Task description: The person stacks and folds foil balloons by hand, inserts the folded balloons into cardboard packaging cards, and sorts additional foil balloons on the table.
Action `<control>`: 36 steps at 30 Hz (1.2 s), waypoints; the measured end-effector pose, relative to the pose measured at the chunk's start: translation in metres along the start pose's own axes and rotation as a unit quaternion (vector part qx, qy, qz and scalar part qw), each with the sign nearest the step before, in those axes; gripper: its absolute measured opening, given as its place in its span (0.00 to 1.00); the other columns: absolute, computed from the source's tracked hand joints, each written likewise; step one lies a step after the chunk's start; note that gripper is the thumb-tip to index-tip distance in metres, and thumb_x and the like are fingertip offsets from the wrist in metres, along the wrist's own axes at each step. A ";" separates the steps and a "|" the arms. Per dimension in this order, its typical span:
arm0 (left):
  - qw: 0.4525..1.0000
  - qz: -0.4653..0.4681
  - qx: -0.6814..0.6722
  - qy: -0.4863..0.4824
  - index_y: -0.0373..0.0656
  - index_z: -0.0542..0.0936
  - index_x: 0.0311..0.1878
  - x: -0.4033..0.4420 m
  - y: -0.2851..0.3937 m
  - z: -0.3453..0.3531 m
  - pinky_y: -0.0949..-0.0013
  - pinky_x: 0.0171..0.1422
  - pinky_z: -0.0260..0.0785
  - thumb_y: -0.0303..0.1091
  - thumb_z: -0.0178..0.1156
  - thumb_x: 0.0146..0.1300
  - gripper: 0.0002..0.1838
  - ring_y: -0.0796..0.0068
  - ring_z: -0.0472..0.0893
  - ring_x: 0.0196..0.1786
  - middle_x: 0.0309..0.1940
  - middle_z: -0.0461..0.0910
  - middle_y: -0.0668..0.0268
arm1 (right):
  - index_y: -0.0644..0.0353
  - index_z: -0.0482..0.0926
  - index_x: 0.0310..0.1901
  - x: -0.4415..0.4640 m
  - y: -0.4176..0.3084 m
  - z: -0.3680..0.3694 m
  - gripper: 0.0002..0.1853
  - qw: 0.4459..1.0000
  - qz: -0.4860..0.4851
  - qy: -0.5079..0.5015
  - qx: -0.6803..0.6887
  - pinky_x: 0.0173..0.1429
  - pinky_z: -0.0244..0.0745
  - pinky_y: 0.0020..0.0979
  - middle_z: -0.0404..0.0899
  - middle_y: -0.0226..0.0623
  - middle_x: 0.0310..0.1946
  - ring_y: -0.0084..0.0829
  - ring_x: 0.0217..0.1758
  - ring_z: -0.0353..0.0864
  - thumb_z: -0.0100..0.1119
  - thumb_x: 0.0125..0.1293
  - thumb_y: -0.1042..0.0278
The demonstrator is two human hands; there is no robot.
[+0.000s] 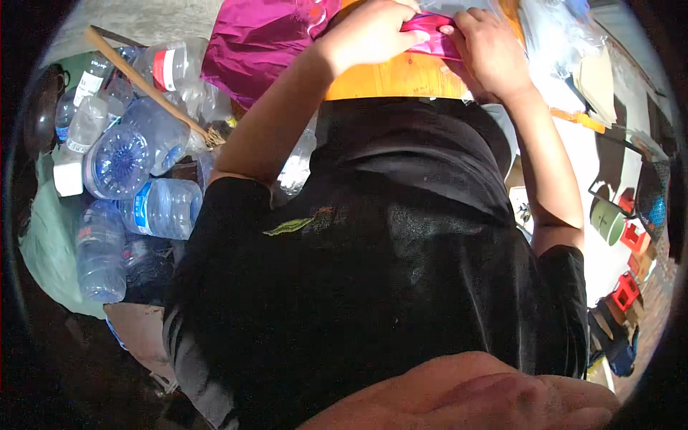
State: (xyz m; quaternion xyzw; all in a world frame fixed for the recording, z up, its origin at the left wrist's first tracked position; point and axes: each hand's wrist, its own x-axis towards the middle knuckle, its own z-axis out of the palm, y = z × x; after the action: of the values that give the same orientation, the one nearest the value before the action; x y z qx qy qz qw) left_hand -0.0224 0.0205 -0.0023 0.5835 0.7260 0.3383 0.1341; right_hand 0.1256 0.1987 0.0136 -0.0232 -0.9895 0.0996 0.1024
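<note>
At the top of the head view, my left hand [376, 30] and my right hand [489, 49] come close together over an orange-yellow wooden table [394, 77]. Between them stretches a piece of shiny pink material [437, 44], pinched by the fingers of both hands. Whether it is cloth or a thin bag I cannot tell. A larger magenta cloth-like piece [254, 54] hangs over the table's left side, beside my left forearm, with a small pale and red mark near its top. My left hand partly covers the pink material.
Many clear plastic bottles [118, 161] are heaped on my left, with a wooden stick [143, 82] lying across them. Clear plastic bags [552, 43] lie at the table's right. Farther right stand a green container [608, 222] and red plastic items [626, 290].
</note>
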 end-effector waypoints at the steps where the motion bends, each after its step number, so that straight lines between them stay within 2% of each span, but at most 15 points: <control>1: 0.999 -0.036 0.003 -0.007 0.31 0.81 0.48 0.000 0.012 -0.006 0.56 0.57 0.75 0.35 0.68 0.65 0.16 0.48 0.83 0.49 0.44 0.82 0.46 | 0.61 0.82 0.42 -0.001 0.003 0.007 0.11 0.998 -0.033 0.048 -0.011 0.56 0.76 0.48 0.82 0.46 0.41 0.52 0.49 0.81 0.61 0.73 0.61; 9: 0.992 -0.073 -0.023 0.097 0.33 0.79 0.55 -0.005 0.028 0.008 0.53 0.61 0.73 0.37 0.68 0.66 0.20 0.45 0.81 0.55 0.48 0.82 0.48 | 0.58 0.82 0.44 -0.008 0.006 0.027 0.10 0.994 -0.055 0.059 -0.078 0.54 0.76 0.45 0.80 0.41 0.41 0.47 0.49 0.80 0.59 0.71 0.61; 12: 0.986 -0.042 0.098 0.128 0.34 0.77 0.62 -0.005 0.030 0.015 0.50 0.72 0.67 0.37 0.67 0.67 0.24 0.46 0.76 0.68 0.60 0.78 0.46 | 0.56 0.82 0.44 -0.009 0.004 0.026 0.09 0.993 -0.050 0.071 -0.086 0.53 0.76 0.45 0.79 0.40 0.40 0.45 0.49 0.80 0.59 0.70 0.62; 14: 0.933 0.059 0.312 0.170 0.35 0.74 0.69 -0.003 0.034 0.020 0.49 0.82 0.57 0.37 0.65 0.69 0.28 0.47 0.65 0.79 0.73 0.70 0.46 | 0.55 0.82 0.45 -0.008 0.004 0.025 0.09 0.991 -0.048 0.048 -0.113 0.53 0.76 0.44 0.79 0.38 0.40 0.44 0.49 0.79 0.59 0.68 0.63; 15: 0.982 0.027 0.157 0.105 0.30 0.69 0.73 -0.002 0.034 0.020 0.48 0.87 0.49 0.40 0.60 0.72 0.32 0.48 0.58 0.83 0.79 0.62 0.44 | 0.55 0.82 0.45 -0.008 0.005 0.027 0.09 0.991 -0.047 0.049 -0.112 0.53 0.76 0.44 0.79 0.38 0.40 0.44 0.49 0.79 0.59 0.68 0.63; 18: 0.967 0.041 0.249 0.030 0.26 0.66 0.74 0.000 0.022 0.034 0.48 0.88 0.43 0.44 0.54 0.75 0.34 0.45 0.55 0.85 0.80 0.57 0.39 | 0.55 0.81 0.43 -0.008 0.006 0.029 0.08 0.990 -0.067 0.089 -0.092 0.50 0.75 0.44 0.78 0.36 0.38 0.43 0.46 0.79 0.59 0.66 0.64; 20: 0.970 0.001 0.241 -0.026 0.23 0.64 0.74 0.003 0.031 0.028 0.47 0.89 0.40 0.46 0.50 0.76 0.36 0.44 0.53 0.85 0.81 0.55 0.36 | 0.57 0.81 0.55 -0.009 0.002 0.024 0.18 0.993 0.006 -0.027 -0.114 0.64 0.75 0.46 0.81 0.43 0.52 0.47 0.61 0.78 0.59 0.69 0.58; 21: 0.957 -0.017 0.277 -0.086 0.23 0.63 0.75 0.006 0.035 0.025 0.48 0.89 0.40 0.46 0.50 0.76 0.36 0.43 0.53 0.85 0.81 0.55 0.36 | 0.57 0.81 0.55 -0.011 0.000 0.021 0.18 0.993 0.008 -0.026 -0.112 0.64 0.75 0.46 0.81 0.43 0.52 0.47 0.61 0.78 0.59 0.69 0.58; 23: 0.938 -0.035 0.311 -0.148 0.24 0.62 0.77 0.009 0.043 0.019 0.48 0.89 0.40 0.46 0.50 0.76 0.37 0.43 0.53 0.85 0.81 0.55 0.36 | 0.65 0.79 0.49 -0.014 -0.014 -0.002 0.18 0.987 -0.046 0.149 -0.034 0.59 0.74 0.50 0.80 0.54 0.46 0.58 0.56 0.78 0.66 0.64 0.60; 26: 0.899 -0.065 0.387 -0.196 0.25 0.59 0.79 0.009 0.040 0.027 0.49 0.89 0.38 0.48 0.46 0.78 0.38 0.45 0.51 0.86 0.82 0.54 0.38 | 0.66 0.77 0.53 -0.017 -0.034 -0.031 0.25 0.966 -0.134 0.219 -0.005 0.63 0.73 0.51 0.78 0.55 0.50 0.60 0.61 0.75 0.71 0.57 0.61; 27: 0.928 -0.037 0.345 -0.134 0.25 0.58 0.79 0.005 0.028 0.035 0.49 0.89 0.37 0.49 0.44 0.79 0.38 0.46 0.50 0.87 0.83 0.53 0.39 | 0.61 0.70 0.73 -0.036 -0.014 -0.001 0.35 0.984 -0.124 0.093 -0.084 0.82 0.58 0.51 0.69 0.50 0.74 0.50 0.81 0.62 0.55 0.74 0.43; 28: 0.951 -0.009 0.301 -0.072 0.26 0.57 0.80 0.003 0.022 0.039 0.50 0.90 0.36 0.50 0.42 0.80 0.38 0.47 0.49 0.87 0.83 0.52 0.40 | 0.61 0.70 0.73 -0.051 -0.003 0.012 0.35 0.984 -0.122 0.092 -0.086 0.82 0.58 0.51 0.69 0.50 0.74 0.50 0.81 0.62 0.55 0.74 0.43; 30: 0.946 -0.038 0.300 -0.112 0.27 0.55 0.81 0.008 0.032 0.032 0.51 0.90 0.34 0.50 0.39 0.82 0.38 0.50 0.46 0.88 0.84 0.49 0.42 | 0.62 0.55 0.82 -0.070 0.014 0.023 0.48 0.994 -0.083 -0.031 -0.057 0.88 0.36 0.53 0.49 0.47 0.85 0.45 0.89 0.42 0.48 0.73 0.31; 34: 0.956 -0.045 0.273 -0.100 0.28 0.54 0.82 0.005 0.030 0.033 0.53 0.90 0.33 0.51 0.38 0.82 0.38 0.51 0.46 0.88 0.84 0.49 0.42 | 0.61 0.54 0.82 -0.086 0.020 0.009 0.49 0.993 -0.066 -0.061 -0.071 0.89 0.37 0.51 0.48 0.46 0.85 0.46 0.89 0.43 0.45 0.73 0.29; 36: 0.958 -0.050 0.266 -0.099 0.28 0.54 0.82 0.006 0.026 0.035 0.53 0.90 0.33 0.50 0.38 0.82 0.38 0.51 0.46 0.88 0.85 0.48 0.43 | 0.62 0.63 0.79 -0.083 0.024 0.008 0.42 0.996 -0.063 -0.034 -0.055 0.88 0.41 0.51 0.57 0.48 0.82 0.47 0.87 0.50 0.51 0.75 0.37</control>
State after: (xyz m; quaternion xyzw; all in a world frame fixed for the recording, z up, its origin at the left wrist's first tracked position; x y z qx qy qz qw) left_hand 0.0161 0.0400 -0.0095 0.5912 0.8014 0.0664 0.0616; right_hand 0.2057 0.2152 -0.0157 0.0373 -0.9959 0.0392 0.0730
